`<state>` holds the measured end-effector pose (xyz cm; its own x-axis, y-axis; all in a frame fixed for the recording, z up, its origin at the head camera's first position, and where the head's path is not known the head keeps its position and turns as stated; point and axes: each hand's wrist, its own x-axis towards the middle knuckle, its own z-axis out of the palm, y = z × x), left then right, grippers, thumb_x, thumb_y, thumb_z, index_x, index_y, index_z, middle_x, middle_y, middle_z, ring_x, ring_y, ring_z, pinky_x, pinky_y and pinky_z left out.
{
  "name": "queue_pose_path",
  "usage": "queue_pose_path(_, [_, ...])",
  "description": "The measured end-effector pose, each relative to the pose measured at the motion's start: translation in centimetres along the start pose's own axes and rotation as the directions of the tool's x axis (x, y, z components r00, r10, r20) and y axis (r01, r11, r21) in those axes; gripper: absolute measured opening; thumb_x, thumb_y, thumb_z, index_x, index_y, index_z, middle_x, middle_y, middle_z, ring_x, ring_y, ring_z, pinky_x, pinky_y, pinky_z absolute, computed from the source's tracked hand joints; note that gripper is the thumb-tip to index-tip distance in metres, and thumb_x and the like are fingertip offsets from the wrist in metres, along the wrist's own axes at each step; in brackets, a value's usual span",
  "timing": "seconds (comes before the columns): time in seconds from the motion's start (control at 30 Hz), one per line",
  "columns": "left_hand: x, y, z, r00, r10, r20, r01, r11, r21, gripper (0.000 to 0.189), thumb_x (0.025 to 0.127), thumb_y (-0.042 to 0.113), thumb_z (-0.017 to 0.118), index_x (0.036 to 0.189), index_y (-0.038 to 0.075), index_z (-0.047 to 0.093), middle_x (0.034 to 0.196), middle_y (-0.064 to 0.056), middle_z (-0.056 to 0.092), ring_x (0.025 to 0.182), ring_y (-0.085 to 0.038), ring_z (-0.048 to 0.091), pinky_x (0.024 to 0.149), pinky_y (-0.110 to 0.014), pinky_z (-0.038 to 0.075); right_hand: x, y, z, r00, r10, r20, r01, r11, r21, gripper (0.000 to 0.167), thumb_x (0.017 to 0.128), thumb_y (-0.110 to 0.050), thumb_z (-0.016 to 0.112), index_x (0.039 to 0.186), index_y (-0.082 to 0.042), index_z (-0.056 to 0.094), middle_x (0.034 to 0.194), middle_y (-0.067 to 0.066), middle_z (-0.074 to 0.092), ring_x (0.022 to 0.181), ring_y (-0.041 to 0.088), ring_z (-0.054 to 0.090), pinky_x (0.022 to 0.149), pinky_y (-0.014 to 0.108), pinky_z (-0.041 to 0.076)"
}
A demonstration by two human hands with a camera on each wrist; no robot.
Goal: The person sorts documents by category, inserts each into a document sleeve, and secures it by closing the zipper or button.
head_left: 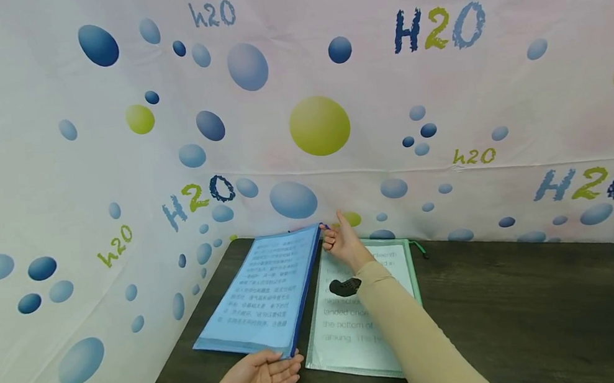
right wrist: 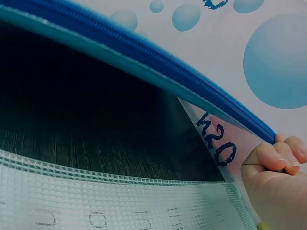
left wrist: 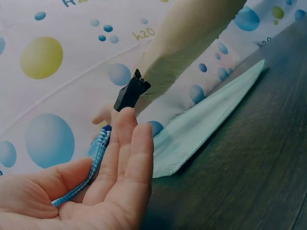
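Note:
A blue zip document pouch [head_left: 263,289] with a printed sheet inside is raised along its right side above the dark table. At its near right corner, my left hand [head_left: 256,381] pinches the edge, thumb on top and fingers beneath; the left wrist view shows the mesh edge [left wrist: 97,153] between them. My right hand [head_left: 344,242] pinches the far right corner, where the dark blue zip [right wrist: 192,81] ends. The zip looks closed along the stretch seen in the right wrist view. Under my right forearm lies a green mesh zip pouch [head_left: 353,360], holding a sheet of English text.
The dark wooden table [head_left: 527,305] extends to the right. A pale curtain [head_left: 387,102] with blue and green dots and H2O lettering stands behind and to the left. A green zip cord [head_left: 418,248] sticks out from the green pouch's far corner.

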<state>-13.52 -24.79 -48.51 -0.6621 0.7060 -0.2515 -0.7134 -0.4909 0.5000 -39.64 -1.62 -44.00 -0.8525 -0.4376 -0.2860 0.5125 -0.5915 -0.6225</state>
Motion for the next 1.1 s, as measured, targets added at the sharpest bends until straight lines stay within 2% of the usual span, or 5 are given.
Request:
queue_pose_path(0.23, [0.1,-0.1,-0.2,0.999,-0.011,0.033,0.013,0.998,-0.063,0.035,0.106,0.012,0.030,0.122,-0.004,0.057,0.124,-0.014,0.065,0.115,-0.018,0.063,0.110,-0.033,0.041,-0.8,-0.7,0.2,0.999,0.035,0.012,-0.034,0.994,-0.103,0.060,0.099,-0.061,0.030,0.116,-0.005,0.043,0.066,-0.005,0.027,0.054,0.008,0.017,0.053,0.024,0.017])
queue_pose_path(0.47, [0.1,-0.2,-0.4,0.998,-0.005,0.067,0.012,0.994,-0.105,0.035,0.106,0.012,0.029,0.122,-0.003,0.057,0.125,-0.014,0.064,0.118,-0.019,0.062,0.112,-0.032,0.039,-0.6,-0.6,0.5,0.995,0.092,-0.048,-0.101,0.964,-0.245,0.046,0.105,-0.046,0.026,0.108,-0.004,0.046,0.066,-0.004,0.030,0.052,0.008,0.019,0.050,0.022,0.019])
queue_pose_path(0.73, [0.2,-0.4,-0.5,0.996,-0.006,0.091,0.017,0.992,-0.121,0.035,0.106,0.012,0.030,0.123,-0.002,0.057,0.126,-0.013,0.064,0.119,-0.018,0.062,0.113,-0.031,0.038,-0.6,0.8,0.5,0.986,0.116,-0.122,-0.142,0.961,-0.238,0.049,0.106,-0.039,0.029,0.130,0.002,0.042,0.068,-0.003,0.029,0.050,0.008,0.021,0.049,0.021,0.020])
queue_pose_path(0.93, [0.3,-0.2,-0.5,0.998,0.009,0.060,-0.002,0.993,-0.117,0.036,0.106,0.013,0.028,0.122,-0.001,0.058,0.125,-0.012,0.064,0.118,-0.017,0.062,0.112,-0.031,0.039,-0.8,1.5,0.6,0.985,0.115,-0.131,-0.142,0.966,-0.217,0.055,0.106,-0.037,0.029,0.140,0.005,0.035,0.067,-0.005,0.032,0.052,0.006,0.022,0.051,0.019,0.021])
queue_pose_path(1.1, [0.4,-0.1,-0.2,0.999,0.048,0.025,-0.046,0.996,-0.075,0.040,0.107,0.021,0.026,0.119,0.006,0.062,0.117,-0.002,0.069,0.109,-0.011,0.064,0.107,-0.030,0.043,-1.3,2.0,0.3,0.986,0.129,-0.109,-0.147,0.972,-0.182,0.056,0.106,-0.034,0.030,0.145,0.006,0.031,0.067,-0.005,0.033,0.052,0.005,0.023,0.051,0.019,0.023])
